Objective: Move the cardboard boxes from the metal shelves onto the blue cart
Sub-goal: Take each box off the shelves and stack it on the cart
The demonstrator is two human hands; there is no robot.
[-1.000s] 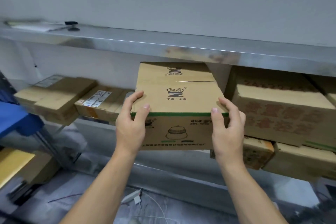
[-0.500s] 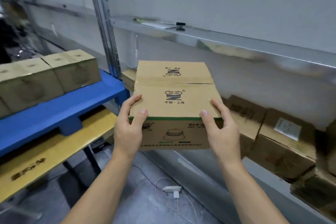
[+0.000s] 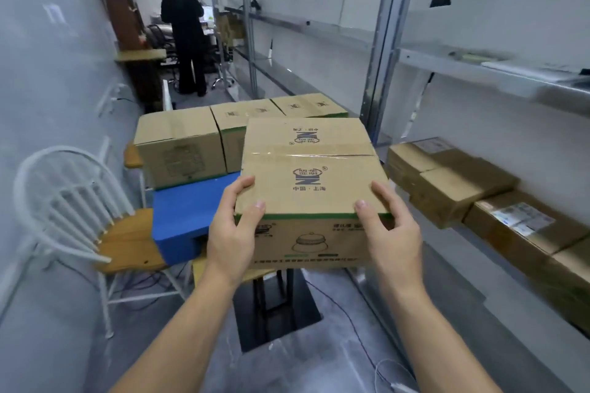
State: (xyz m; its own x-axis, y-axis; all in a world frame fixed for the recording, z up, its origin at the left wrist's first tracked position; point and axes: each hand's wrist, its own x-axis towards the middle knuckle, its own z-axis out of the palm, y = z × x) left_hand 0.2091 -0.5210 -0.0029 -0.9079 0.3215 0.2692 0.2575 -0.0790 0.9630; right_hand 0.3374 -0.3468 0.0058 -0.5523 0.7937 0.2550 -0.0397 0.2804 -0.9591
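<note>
I carry a taped cardboard box (image 3: 308, 166) with a green edge stripe and a lamp drawing on its front. My left hand (image 3: 234, 233) grips its near left corner, my right hand (image 3: 391, 233) grips its near right corner. The box hangs in the air over the near right part of the blue cart (image 3: 182, 210). Three similar boxes (image 3: 180, 143) stand in a row on the cart's far side. More cardboard boxes (image 3: 459, 185) lie on the metal shelf (image 3: 498, 73) to my right.
A white chair (image 3: 64, 201) with a wooden seat stands left of the cart against the wall. A person in black (image 3: 186, 32) stands far down the aisle. Cables (image 3: 376, 354) run over the floor, and a black base (image 3: 274, 306) sits under the cart.
I have turned left from the shelf with the box in both hands. The blue cart and its three boxes are now straight ahead; the shelf boxes have slid to the right.
</note>
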